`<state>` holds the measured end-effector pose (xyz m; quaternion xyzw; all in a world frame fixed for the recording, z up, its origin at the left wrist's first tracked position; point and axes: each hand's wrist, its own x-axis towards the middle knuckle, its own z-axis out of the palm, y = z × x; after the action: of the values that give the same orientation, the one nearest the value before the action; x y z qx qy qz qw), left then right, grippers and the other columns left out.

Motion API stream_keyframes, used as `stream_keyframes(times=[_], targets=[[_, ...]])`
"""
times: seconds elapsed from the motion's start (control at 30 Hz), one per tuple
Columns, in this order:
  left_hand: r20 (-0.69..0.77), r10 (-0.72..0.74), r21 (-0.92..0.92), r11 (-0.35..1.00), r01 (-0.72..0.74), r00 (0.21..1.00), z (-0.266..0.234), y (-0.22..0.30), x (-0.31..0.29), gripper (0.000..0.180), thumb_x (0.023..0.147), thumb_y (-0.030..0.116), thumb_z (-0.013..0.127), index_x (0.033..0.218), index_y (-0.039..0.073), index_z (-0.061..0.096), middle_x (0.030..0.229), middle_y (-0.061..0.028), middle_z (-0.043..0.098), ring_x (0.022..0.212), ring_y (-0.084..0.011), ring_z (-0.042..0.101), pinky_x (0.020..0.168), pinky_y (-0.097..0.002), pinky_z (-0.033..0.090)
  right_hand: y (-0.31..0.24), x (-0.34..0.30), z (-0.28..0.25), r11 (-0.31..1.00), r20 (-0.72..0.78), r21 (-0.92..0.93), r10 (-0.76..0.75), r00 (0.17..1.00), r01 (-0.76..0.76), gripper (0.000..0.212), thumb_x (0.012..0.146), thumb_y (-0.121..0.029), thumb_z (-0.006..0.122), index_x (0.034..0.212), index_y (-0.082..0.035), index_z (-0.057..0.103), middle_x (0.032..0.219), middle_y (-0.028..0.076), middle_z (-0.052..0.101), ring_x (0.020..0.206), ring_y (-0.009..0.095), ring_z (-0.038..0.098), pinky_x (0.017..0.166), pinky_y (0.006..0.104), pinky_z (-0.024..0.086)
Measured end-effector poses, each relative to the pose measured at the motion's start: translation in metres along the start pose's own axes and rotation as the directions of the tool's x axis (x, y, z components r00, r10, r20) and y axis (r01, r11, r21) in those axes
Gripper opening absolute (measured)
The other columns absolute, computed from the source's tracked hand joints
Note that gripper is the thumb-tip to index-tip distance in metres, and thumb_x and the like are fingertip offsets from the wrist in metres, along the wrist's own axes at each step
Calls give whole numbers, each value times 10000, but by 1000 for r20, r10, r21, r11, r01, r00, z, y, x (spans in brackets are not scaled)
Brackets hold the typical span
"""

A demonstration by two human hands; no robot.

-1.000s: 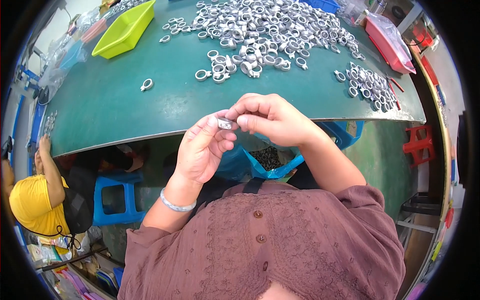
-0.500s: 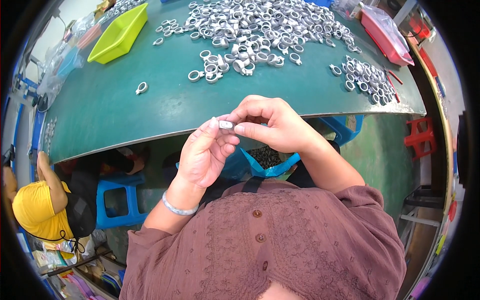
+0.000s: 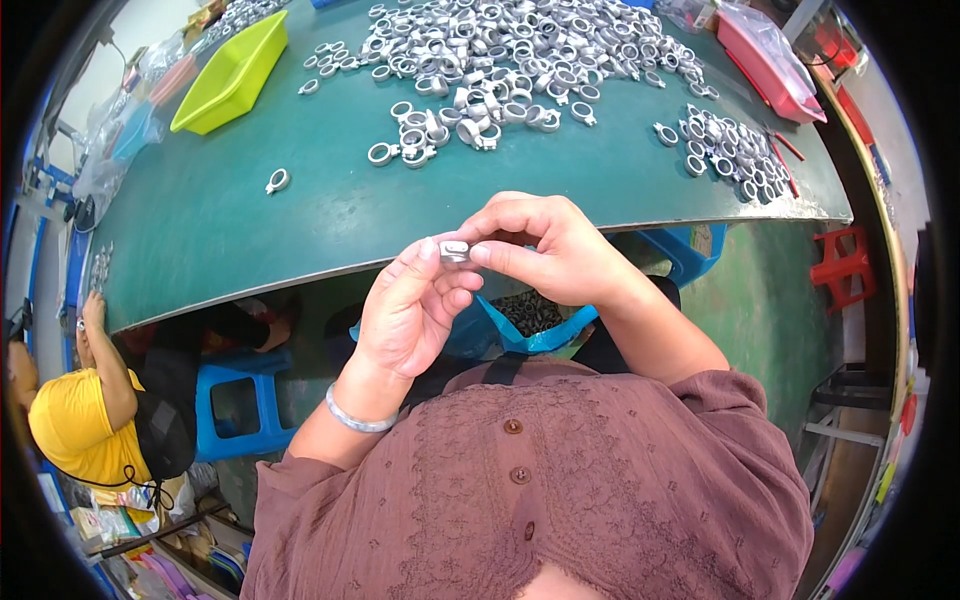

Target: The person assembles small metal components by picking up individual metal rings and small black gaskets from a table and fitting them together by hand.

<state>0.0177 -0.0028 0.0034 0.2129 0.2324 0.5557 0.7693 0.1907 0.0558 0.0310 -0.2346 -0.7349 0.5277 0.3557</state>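
A small silver metal ring clamp (image 3: pixel 454 250) is pinched between both hands, just off the table's near edge. My left hand (image 3: pixel 400 315) grips its left side between thumb and fingers, with the palm turned up. From the right, the thumb and index finger of my right hand (image 3: pixel 555 250) close on its other side. Fingers cover much of the ring. Beyond the hands, a large pile of similar ring clamps (image 3: pixel 520 62) covers the far middle of the table, a smaller heap of ring clamps (image 3: pixel 735 155) lies at the right, and a single ring clamp (image 3: pixel 278 181) sits apart at the left.
The green table (image 3: pixel 330 225) spans the view. On it stand a yellow-green tray (image 3: pixel 232 75) and a pink tray (image 3: pixel 770 70); red-handled pliers (image 3: pixel 788 148) lie at the right. Below my hands is a blue container (image 3: pixel 540 340) with small dark parts. A person in yellow (image 3: pixel 85 425) works at left.
The ring clamp has tilted slightly between my fingers, showing more of its band. My hands stay nearly in place. The neighbouring person's hand has moved a little at the table edge.
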Motion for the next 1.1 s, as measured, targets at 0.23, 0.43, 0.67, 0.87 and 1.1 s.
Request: stream_keyframes(times=[0.23,0.43,0.67,0.87,1.1], targets=[[-72,97,62,994,-93,993,4,-3,2,225,897,163,479,1039,-3,533,934,-86,607,796,-147,608,694,-237,505,-1,-4,1,980,-28,165,122,992,-115,133,811,-49,584,919,24,611,860,45,599,772,100,562,703,235,450],[-104,60,113,992,-48,993,4,-4,1,249,900,201,475,1005,-8,558,912,-98,615,784,-165,612,693,-249,507,2,-2,0,949,-121,237,239,963,-206,136,808,-111,591,851,15,621,717,22,603,666,72,547,609,214,452],[-98,12,124,992,1,995,6,-2,0,296,922,224,416,1005,-23,557,887,-132,617,761,-181,616,669,-254,512,4,-3,-3,922,-92,278,305,948,-269,134,828,-151,576,846,-27,621,695,-22,579,598,28,487,531,167,388],[-77,2,125,992,8,997,4,-3,0,262,916,201,430,999,-12,558,883,-123,620,749,-171,617,656,-244,513,-1,-4,-3,906,-96,298,341,935,-300,155,809,-153,575,818,-5,620,665,2,572,598,52,502,531,195,415],[-92,24,157,988,-9,995,8,-3,0,207,878,177,517,986,6,562,885,-111,618,746,-159,614,651,-235,511,4,-6,-2,914,-98,305,311,945,-269,142,809,-150,585,848,-19,621,692,-7,584,591,43,490,524,184,404]])
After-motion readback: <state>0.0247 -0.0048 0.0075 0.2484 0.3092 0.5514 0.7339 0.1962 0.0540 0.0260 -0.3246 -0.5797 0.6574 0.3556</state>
